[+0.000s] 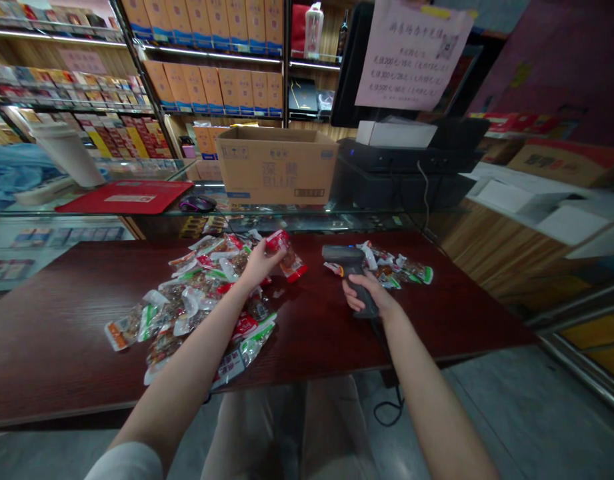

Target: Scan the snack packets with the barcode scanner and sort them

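My left hand (261,264) is closed on a red snack packet (289,259), held just right of a large pile of snack packets (199,283). These are clear vacuum-type bags with red, green, white and orange ends. In my right hand (369,293) is a dark grey barcode scanner (347,257), gripped by its handle, its head pointing left toward the red packet. Behind the scanner lies a smaller group of snack packets (399,267), partly hidden by it. The scanner's cable hangs down over the table's front edge.
Beyond the dark wooden table (317,340) is a glass counter with an open cardboard box (279,167), a mouse (197,203), a red mat (127,197) and a white cup (69,153). A monitor with a paper notice (411,53) stands at right. Stocked shelves line the back.
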Action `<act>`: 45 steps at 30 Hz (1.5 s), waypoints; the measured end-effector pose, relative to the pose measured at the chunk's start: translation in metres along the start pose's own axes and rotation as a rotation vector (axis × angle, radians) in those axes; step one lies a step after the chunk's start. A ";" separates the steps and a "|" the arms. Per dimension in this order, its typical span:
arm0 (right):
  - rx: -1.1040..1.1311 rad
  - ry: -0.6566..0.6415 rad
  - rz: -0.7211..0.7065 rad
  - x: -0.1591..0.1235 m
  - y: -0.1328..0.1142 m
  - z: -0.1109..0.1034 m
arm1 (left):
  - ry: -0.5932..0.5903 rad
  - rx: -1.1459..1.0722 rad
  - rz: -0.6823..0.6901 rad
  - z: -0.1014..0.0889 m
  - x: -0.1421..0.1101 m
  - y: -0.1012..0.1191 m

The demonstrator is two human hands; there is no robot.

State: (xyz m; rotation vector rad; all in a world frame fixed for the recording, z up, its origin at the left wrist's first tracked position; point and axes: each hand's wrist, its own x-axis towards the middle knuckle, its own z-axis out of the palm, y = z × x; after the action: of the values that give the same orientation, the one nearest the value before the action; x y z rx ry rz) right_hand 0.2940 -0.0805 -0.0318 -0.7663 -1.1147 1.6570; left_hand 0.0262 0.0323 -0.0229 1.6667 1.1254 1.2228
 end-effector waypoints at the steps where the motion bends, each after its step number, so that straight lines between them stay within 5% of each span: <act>1: 0.028 0.015 -0.024 -0.001 -0.003 -0.002 | -0.016 -0.014 -0.010 0.003 0.001 0.002; 5: 0.127 0.091 -0.096 -0.003 -0.013 -0.011 | -0.138 -0.134 -0.080 0.022 0.009 0.012; 10: 0.182 0.136 -0.193 -0.005 -0.017 -0.019 | -0.311 -0.385 -0.245 0.074 0.027 0.023; 18: 0.252 0.138 -0.241 -0.009 -0.019 -0.022 | -0.273 -0.168 -0.253 0.164 0.038 0.022; 25: 0.270 0.081 -0.233 -0.006 -0.018 -0.020 | -0.304 0.056 -0.042 0.186 0.021 0.027; 30: 0.238 0.090 -0.173 -0.004 -0.013 -0.018 | -0.191 0.370 0.103 0.158 0.005 0.033; 35: 0.166 0.168 -0.112 -0.016 -0.001 -0.003 | -0.244 0.653 0.254 0.077 -0.020 0.038; 40: 0.189 0.141 -0.120 -0.030 0.019 0.032 | -0.149 1.110 0.104 -0.006 -0.049 0.030; 45: 0.195 0.144 -0.133 -0.027 0.037 0.056 | -0.230 1.183 -0.025 -0.046 -0.048 0.006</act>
State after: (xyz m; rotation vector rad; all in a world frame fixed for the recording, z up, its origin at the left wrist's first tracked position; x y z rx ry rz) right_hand 0.2409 -0.1280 -0.0443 -0.6600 -0.8701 1.5463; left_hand -0.0243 -0.0117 -0.0202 2.5001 1.8678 0.2324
